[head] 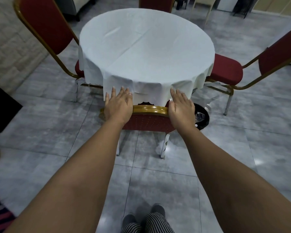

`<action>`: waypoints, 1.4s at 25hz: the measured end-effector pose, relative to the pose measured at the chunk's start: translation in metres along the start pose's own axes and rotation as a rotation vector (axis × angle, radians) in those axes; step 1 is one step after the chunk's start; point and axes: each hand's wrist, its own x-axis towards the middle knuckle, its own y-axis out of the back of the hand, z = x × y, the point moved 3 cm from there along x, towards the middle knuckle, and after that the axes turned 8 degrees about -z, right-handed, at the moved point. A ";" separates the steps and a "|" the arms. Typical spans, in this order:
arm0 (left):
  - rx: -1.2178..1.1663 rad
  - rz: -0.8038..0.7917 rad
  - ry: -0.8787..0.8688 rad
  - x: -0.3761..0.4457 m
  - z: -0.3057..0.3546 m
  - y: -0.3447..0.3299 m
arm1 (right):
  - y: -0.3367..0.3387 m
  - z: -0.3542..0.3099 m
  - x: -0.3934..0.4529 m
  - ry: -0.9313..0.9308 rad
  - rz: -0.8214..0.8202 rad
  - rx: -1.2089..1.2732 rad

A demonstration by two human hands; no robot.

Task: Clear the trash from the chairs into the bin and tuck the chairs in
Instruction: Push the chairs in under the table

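Observation:
A red chair with a gold frame (149,109) stands right in front of me, its seat hidden under the round table (146,46) with a white cloth. My left hand (118,103) and my right hand (181,105) lie flat with straight fingers on the two ends of the chair's top rail. A black bin (202,117) with a clear liner sits on the floor just right of this chair, partly hidden by my right hand. I can see no trash on any chair seat.
A red chair (45,31) stands at the table's left, its seat partly under the cloth. Another red chair (228,69) at the right is pulled out and angled away. A third chair back (156,3) shows behind the table. Grey tiled floor lies all around.

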 end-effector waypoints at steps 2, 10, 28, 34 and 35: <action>0.002 0.002 0.007 0.003 0.000 0.000 | 0.001 0.000 0.003 0.008 -0.005 -0.002; 0.024 -0.094 0.048 -0.001 0.002 0.004 | 0.001 0.002 -0.006 -0.059 -0.029 0.099; 0.337 -0.188 -0.387 -0.033 0.191 -0.052 | 0.069 0.172 -0.089 -0.324 -0.065 0.108; 0.305 -0.255 -0.496 -0.010 0.317 -0.107 | 0.125 0.280 -0.077 -0.398 -0.037 0.080; 0.288 -0.276 -0.496 -0.005 0.344 -0.115 | 0.138 0.301 -0.073 -0.409 -0.029 0.080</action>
